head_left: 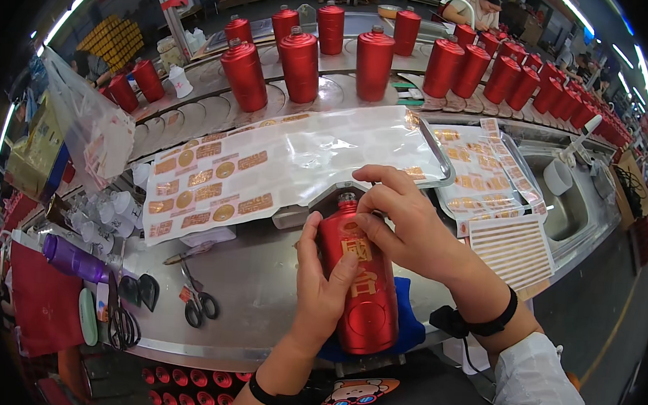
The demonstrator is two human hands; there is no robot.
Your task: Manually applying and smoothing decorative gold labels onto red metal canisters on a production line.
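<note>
A glossy red bottle [369, 320] with gold lettering leans back in front of me, its base on a blue cloth [410, 315]. My left hand [320, 295] wraps around its left side, the thumb lying across the front. At the bottle's shoulder, just below the narrow neck, my right hand [411, 226] has thumb and fingertips pinched together against the red surface. Whatever those fingertips hold is too small or hidden to make out. Behind the bottle, a clear-backed sheet of gold stickers [267, 165] covers a metal tray [437, 154].
Several red bottles [299, 66] line a conveyor [338, 92] across the back. Scissors [200, 308] and a purple bottle [74, 258] lie at left. More sticker sheets [482, 168], a striped sheet [512, 251] and a sink [567, 210] are right. A person [473, 11] sits far back.
</note>
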